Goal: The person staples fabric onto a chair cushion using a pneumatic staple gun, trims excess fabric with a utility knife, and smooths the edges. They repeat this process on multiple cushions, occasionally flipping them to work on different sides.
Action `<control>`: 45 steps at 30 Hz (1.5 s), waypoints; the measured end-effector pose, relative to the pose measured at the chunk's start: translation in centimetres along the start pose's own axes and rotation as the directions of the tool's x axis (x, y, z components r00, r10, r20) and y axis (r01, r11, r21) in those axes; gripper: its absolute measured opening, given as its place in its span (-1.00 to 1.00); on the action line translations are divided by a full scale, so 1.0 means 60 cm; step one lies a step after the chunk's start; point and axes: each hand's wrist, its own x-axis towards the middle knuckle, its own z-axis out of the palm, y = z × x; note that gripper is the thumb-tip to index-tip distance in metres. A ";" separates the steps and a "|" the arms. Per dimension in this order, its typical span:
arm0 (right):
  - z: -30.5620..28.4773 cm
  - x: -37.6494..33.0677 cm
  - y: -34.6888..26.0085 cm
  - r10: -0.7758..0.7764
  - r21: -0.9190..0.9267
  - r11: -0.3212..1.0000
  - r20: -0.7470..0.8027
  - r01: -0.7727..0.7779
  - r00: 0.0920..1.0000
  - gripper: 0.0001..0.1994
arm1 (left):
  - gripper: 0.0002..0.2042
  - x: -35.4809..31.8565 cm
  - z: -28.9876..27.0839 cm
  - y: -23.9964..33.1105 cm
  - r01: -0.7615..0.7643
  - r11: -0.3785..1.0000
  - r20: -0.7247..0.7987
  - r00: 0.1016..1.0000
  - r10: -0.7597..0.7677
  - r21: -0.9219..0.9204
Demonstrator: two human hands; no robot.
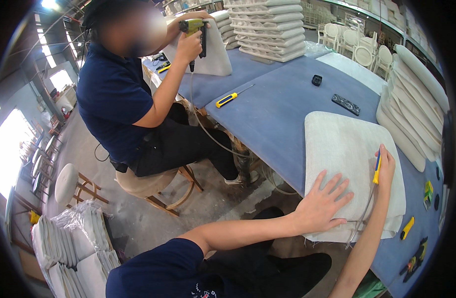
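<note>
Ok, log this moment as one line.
left hand: spread on fabric | right hand: grips yellow-blue tool | co-worker: holds air gun | screwdriver: on table

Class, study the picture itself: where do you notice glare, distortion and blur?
Head view: glare whites out the large window at far left; head view: straight lines bow toward the black, rounded border; head view: the co-worker's face is blurred, while the left hand and right hand look fairly sharp.

Pale pad [344, 144] under left fingers [333, 183]: matt woven cloth, frayed lower edge. Tool handle [377, 171] in right fingers [385, 162]: smooth plastic. Tabletop [272, 131] past fingertips: matt.
</note>
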 end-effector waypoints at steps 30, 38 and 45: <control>0.001 0.007 0.016 -0.036 -0.043 0.998 -0.010 0.036 0.999 -0.44 | -0.31 -0.001 0.001 0.000 -0.008 1.000 -0.007 1.000 0.008 -0.007; 0.002 0.003 0.009 -0.028 -0.039 0.999 0.002 0.028 1.000 -0.43 | -0.31 -0.002 0.004 -0.001 -0.007 1.000 -0.006 1.000 0.007 -0.005; 0.000 0.004 0.009 -0.057 -0.048 0.997 0.000 0.057 0.998 -0.43 | -0.30 0.000 0.002 0.000 -0.010 1.000 0.007 1.000 0.010 0.013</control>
